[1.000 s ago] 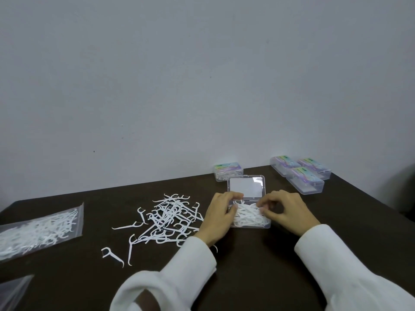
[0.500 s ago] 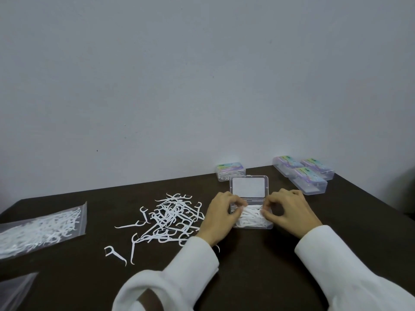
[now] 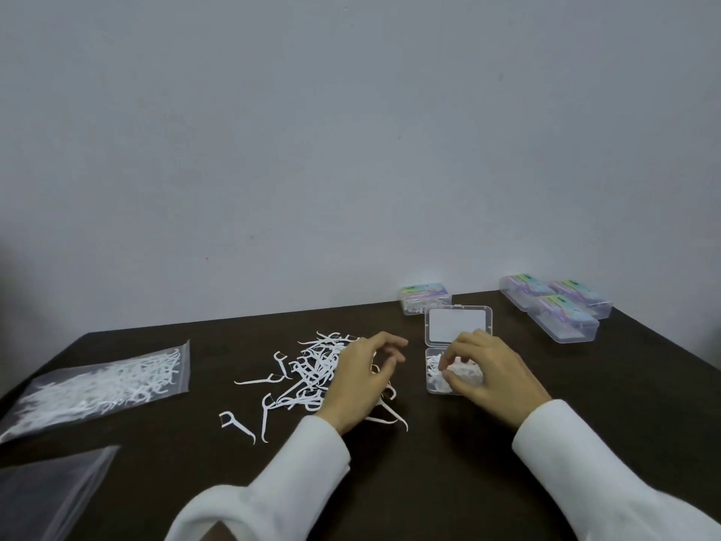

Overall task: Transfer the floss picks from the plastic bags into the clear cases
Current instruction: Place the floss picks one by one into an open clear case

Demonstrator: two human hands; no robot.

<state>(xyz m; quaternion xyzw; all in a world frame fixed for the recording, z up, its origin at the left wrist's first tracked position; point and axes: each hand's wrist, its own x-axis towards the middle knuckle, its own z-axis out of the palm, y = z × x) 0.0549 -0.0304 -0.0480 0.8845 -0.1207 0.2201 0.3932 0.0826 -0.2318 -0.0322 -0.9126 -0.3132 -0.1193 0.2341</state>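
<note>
An open clear case [image 3: 434, 387] lies on the dark table, its lid [image 3: 458, 324] flipped back, with white floss picks [image 3: 432, 365] in its base. My right hand [image 3: 489, 378] covers most of the base, and its thumb and forefinger pinch the picks inside. My left hand [image 3: 361, 380] hovers with spread fingers over the right edge of a loose pile of floss picks [image 3: 312, 365], holding nothing. A plastic bag of picks [image 3: 105, 386] lies at the far left.
An empty plastic bag [image 3: 50, 490] lies at the front left corner. One closed case [image 3: 424, 296] stands by the wall behind the open case. Three more closed cases [image 3: 565, 322] sit at the back right. Stray picks [image 3: 238, 421] lie in front of the pile.
My left hand has left the open case and moved left over the loose pile, its fingers now spread. My right hand has stayed on the case's base.
</note>
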